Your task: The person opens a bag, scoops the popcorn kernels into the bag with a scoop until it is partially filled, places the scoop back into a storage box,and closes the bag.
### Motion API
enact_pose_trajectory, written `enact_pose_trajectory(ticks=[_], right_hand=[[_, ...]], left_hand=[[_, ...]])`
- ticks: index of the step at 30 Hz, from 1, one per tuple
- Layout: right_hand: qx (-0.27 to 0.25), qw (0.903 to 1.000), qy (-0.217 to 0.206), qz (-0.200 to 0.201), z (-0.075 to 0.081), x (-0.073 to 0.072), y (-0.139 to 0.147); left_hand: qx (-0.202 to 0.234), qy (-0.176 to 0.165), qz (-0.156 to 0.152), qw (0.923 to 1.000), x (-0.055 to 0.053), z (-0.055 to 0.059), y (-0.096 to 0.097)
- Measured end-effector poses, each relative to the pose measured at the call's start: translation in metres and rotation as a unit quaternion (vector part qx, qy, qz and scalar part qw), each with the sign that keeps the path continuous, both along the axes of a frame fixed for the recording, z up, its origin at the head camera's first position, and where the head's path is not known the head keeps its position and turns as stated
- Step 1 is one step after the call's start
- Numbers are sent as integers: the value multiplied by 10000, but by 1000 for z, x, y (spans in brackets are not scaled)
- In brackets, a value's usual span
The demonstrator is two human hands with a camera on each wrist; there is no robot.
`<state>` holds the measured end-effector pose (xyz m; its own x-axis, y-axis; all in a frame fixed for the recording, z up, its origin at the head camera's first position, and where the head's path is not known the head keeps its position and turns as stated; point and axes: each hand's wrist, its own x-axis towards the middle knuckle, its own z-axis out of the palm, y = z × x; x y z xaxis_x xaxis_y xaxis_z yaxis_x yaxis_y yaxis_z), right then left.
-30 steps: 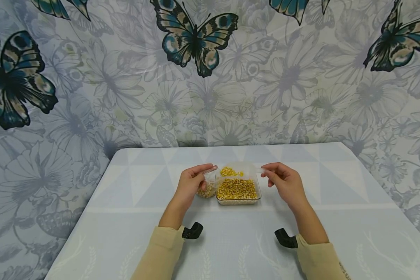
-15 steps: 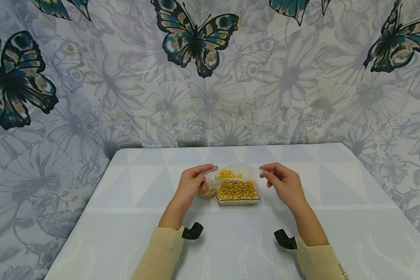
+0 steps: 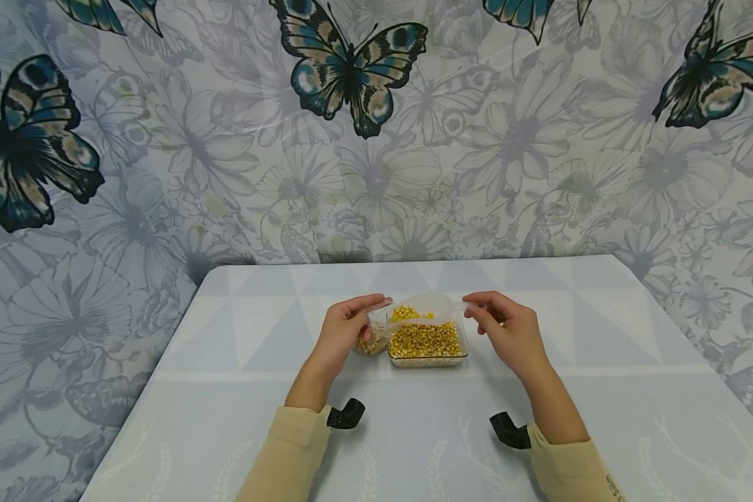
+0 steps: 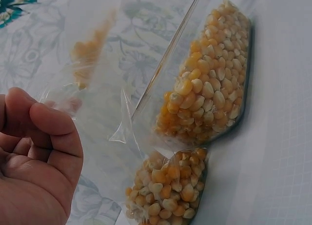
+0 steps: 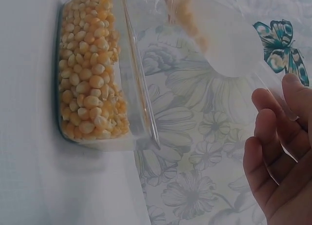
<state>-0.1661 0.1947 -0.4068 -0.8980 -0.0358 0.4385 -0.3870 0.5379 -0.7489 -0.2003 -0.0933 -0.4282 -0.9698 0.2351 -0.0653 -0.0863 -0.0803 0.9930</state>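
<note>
My right hand pinches the handle of a translucent white plastic scoop with yellow corn kernels in its bowl. The scoop is raised over the far side of a clear rectangular glass container, tipped toward the left. Corn kernels fill much of that container. To its left, a clear plastic bag bulges with more kernels at the bottom. My left hand pinches the upper edge of this bag between thumb and fingers. The scoop's kernel-laden end reaches the bag's mouth.
The container and bag stand side by side on a table covered with a pale patterned cloth. Behind the table's far edge rises a wall covering with butterflies and flowers. A black wrist mount sits at each sleeve.
My right hand has shifted slightly left, carrying the scoop toward the bag. The left hand keeps its hold on the bag nearly unmoved.
</note>
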Motion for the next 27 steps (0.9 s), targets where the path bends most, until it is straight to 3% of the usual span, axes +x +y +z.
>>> enact_pose_trajectory(ticks=[14, 27], right_hand=[[206, 9969, 748, -108, 6, 4, -6], [156, 9930, 1164, -105, 11, 7, -11]], left_hand=[[4, 101, -38, 9999, 1, 0, 1], [-15, -54, 40, 10000, 0, -1, 0]])
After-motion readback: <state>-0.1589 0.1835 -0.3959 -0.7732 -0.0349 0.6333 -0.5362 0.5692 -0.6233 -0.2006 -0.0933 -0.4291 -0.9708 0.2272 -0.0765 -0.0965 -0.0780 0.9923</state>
